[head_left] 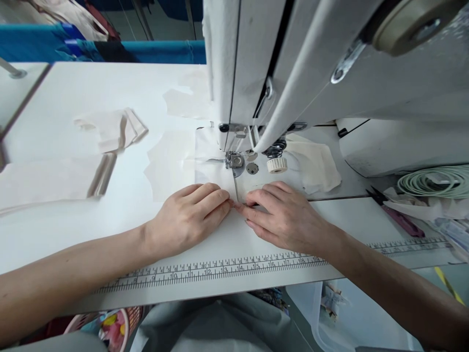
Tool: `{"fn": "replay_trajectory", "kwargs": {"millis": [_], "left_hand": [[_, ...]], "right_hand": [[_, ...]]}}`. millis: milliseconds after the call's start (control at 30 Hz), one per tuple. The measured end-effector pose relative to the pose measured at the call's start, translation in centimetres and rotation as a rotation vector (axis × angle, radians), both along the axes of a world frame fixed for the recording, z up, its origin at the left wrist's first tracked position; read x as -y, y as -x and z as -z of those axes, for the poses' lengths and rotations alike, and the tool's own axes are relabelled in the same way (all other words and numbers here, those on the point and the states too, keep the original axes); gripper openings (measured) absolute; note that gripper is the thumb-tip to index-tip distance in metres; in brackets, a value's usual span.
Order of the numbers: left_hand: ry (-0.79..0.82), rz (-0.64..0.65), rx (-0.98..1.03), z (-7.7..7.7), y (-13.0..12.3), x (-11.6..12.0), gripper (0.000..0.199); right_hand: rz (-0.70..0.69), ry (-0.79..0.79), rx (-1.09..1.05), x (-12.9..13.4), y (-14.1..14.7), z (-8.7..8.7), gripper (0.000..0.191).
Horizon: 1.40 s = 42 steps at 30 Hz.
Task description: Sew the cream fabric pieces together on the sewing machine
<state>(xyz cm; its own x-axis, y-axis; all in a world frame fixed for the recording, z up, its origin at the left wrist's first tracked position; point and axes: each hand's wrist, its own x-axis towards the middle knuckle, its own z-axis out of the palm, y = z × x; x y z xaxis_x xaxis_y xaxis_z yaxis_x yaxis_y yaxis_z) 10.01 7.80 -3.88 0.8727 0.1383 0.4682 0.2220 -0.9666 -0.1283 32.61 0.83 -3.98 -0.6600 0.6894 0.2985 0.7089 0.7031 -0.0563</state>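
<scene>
A white fabric piece (211,171) lies flat under the presser foot (234,160) of a sewing machine (252,63). My left hand (190,217) is closed, with its fingertips pinching the near edge of this fabric just in front of the foot. Almost touching it from the other side, my right hand (284,215) has its fingers bent and the fingertips together at the same edge. The bit between the two hands is small and partly hidden by the fingers. More cream fabric (317,164) lies under the machine arm, to the right of the needle area.
Folded pale fabric pieces (120,129) and a long folded strip (54,178) lie on the left of the white table. A printed ruler (220,271) runs along the front edge. Purple-handled thread snips (403,220) and a coil of pale green cord (436,182) sit at right.
</scene>
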Motion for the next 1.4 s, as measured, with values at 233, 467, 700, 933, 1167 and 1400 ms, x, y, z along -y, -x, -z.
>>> {"fn": "replay_trajectory", "kwargs": {"millis": [233, 467, 700, 933, 1167, 1400], "left_hand": [[0.017, 0.011, 0.001, 0.0, 0.0, -0.1, 0.010], [0.024, 0.030, -0.006, 0.1, 0.0, -0.2, 0.010], [0.034, 0.028, -0.017, 0.1, -0.1, -0.1, 0.013], [0.040, 0.037, -0.005, 0.1, 0.0, 0.0, 0.012], [0.016, 0.038, 0.001, 0.2, 0.0, 0.0, 0.009], [0.002, 0.011, -0.006, 0.1, -0.2, -0.1, 0.010]], "right_hand": [[0.005, 0.011, -0.006, 0.0, 0.0, 0.0, 0.023], [0.010, 0.014, -0.006, -0.1, 0.0, -0.1, 0.024], [0.038, 0.053, -0.133, -0.4, -1.0, 0.0, 0.024], [0.029, 0.049, -0.111, -0.4, -0.9, 0.0, 0.024], [0.033, 0.026, -0.064, -0.2, -0.6, 0.0, 0.025], [0.018, 0.006, -0.004, -0.5, -0.2, 0.0, 0.026]]}}
